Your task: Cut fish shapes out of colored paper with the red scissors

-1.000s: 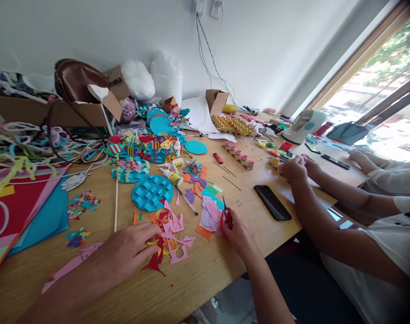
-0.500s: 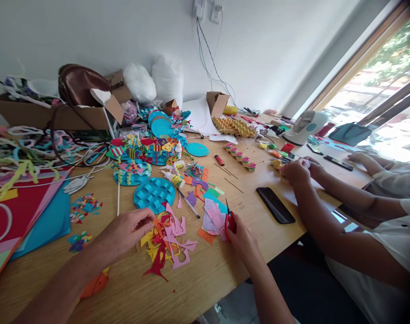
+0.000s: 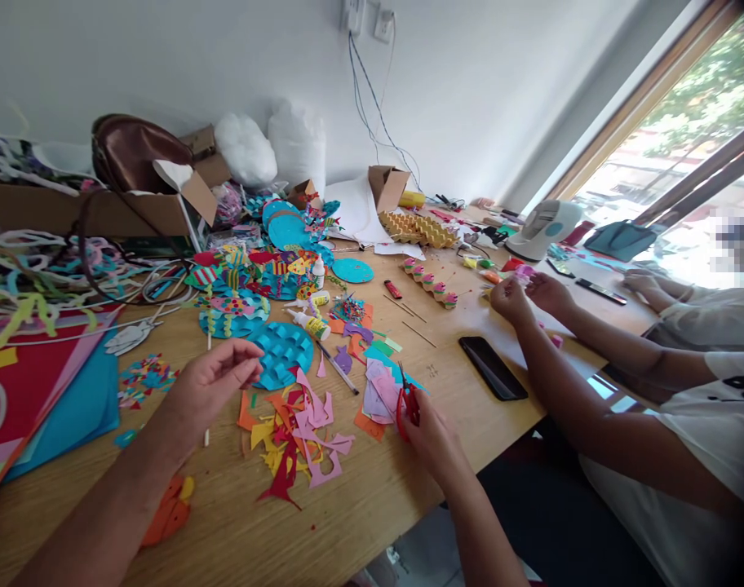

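My left hand (image 3: pixel 216 379) is raised beside a blue woven paper disc (image 3: pixel 286 352), thumb and fingertips pinched together. Whatever is between those fingertips is too small or hidden to make out. Red-handled scissors (image 3: pixel 404 412) sit in my right hand (image 3: pixel 434 440), blades pointing away from me, next to stacked pink and lilac paper pieces (image 3: pixel 381 390). Between my hands lies a pile of pink, red, yellow and orange paper scraps (image 3: pixel 311 436). An orange paper cutout (image 3: pixel 167 512) rests by my left forearm.
Glue bottles (image 3: pixel 311 324), a pen (image 3: pixel 338 367) and decorated paper fish (image 3: pixel 234 277) lie beyond the scraps. A black phone (image 3: pixel 493 368) is to the right, near a co-worker's hands (image 3: pixel 524 297) holding something pink. Coloured paper sheets (image 3: pixel 72 424) cover the left side.
My left hand has drawn up and left, off the edge of the scrap pile. The scissors remain in my right hand, and their blades now tilt more to the left. The view has shifted slightly.
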### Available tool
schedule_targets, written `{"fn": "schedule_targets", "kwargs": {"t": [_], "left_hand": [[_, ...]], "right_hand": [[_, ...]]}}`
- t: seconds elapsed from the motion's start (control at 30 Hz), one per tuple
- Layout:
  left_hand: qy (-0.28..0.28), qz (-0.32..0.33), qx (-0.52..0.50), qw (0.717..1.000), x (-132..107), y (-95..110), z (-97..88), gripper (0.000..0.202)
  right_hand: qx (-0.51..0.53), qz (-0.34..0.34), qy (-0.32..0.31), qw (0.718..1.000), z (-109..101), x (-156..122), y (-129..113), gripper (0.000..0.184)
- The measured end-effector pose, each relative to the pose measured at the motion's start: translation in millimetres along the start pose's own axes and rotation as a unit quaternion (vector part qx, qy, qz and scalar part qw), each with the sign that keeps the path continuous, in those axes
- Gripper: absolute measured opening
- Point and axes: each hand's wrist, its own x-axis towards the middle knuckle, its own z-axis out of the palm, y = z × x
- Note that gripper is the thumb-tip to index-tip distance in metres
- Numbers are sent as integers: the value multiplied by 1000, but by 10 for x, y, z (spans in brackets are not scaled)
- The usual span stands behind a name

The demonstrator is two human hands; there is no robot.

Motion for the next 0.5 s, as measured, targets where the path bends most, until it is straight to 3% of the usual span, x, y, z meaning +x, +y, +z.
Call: {"fn": "schedule_targets", "kwargs": {"t": [0.07,0.17,0.5], "left_hand": [[32,-23,-82,996,5,21,-32,22],[18,-47,-156,986,-8,9,-25,21],[-34,-75,-198,977,-40,-9,130,18]], "right_hand": [[-2,-5,-5,1000,-4,8,-8,26],[-7,-4,-8,1000,-14,16,-13,25],[-5,9,0,1000,-39,-41,-2,25]]}}
